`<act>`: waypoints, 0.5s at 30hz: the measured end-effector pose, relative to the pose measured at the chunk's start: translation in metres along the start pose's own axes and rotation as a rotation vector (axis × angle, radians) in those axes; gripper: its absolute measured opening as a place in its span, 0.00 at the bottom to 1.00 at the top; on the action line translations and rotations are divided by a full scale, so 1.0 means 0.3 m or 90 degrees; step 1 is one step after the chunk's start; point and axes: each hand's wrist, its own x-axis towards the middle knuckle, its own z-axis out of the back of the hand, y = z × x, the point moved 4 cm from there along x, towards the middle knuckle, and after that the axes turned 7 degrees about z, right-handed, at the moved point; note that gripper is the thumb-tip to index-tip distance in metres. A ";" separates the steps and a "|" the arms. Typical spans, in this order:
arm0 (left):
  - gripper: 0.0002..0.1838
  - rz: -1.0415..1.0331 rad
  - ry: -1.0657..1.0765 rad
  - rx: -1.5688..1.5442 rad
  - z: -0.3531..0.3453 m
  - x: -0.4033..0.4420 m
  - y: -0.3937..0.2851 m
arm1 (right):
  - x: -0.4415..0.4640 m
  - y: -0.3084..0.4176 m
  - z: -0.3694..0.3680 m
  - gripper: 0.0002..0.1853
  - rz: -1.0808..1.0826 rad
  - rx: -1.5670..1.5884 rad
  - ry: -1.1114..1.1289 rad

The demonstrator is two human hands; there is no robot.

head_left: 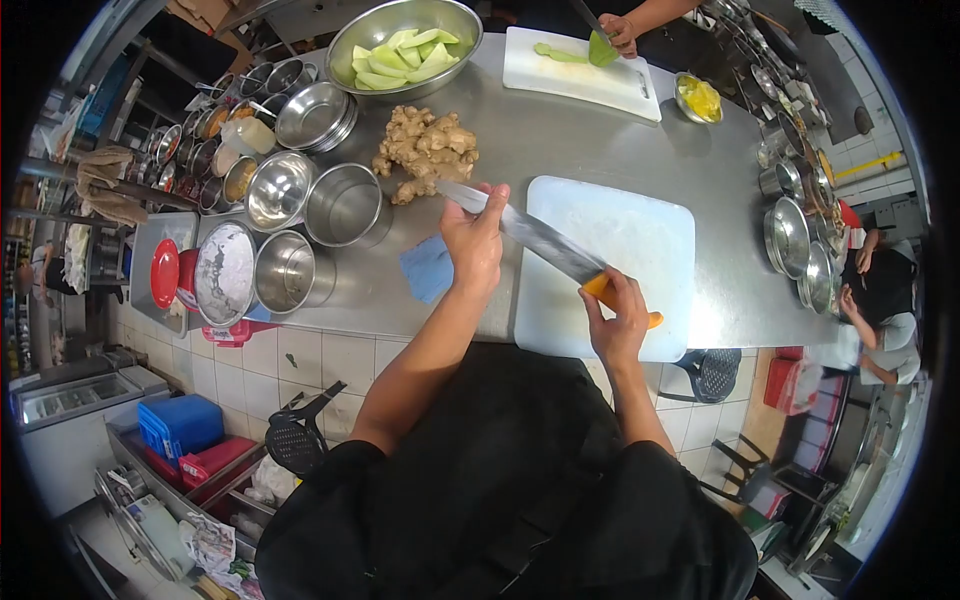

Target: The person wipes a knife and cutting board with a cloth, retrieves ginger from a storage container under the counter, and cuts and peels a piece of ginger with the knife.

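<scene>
Head view: knife (pixel 555 245) held up slantwise over the near half of the cutting board (pixel 640 225), tip toward the ginger (pixel 425 145). Right hand (pixel 622 315) gripping the orange handle, fingers wrapped. Left hand (pixel 473 245) looks pinched on the blade near the tip, thumb one side, fingers other; how firm, can't tell. Both hands bare.

Risks, my call: left fingers on a bare blade, so a slip or twist of the handle could cut them. Wet fingers would make that likelier; can't tell if they are. Tip is very near the ginger, so a swing left could knock it. Board might shift if pressed at its near side: it reaches the front edge of the surface (pixel 705 165), overhang unclear.

Edges/room: person's body right against the front edge. Left is tight: blue cloth (pixel 427 268) beside the left forearm, then steel pot (pixel 345 205). Most room is right of the board, a stretch of metal before the stacked bowls (pixel 790 240). Far side, co-worker's hand (pixel 620 38) at the far board (pixel 520 75), well apart from the blade.
</scene>
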 end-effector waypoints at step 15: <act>0.16 0.039 0.029 0.017 0.033 0.014 0.071 | -0.033 -0.032 -0.006 0.26 -0.032 0.025 0.026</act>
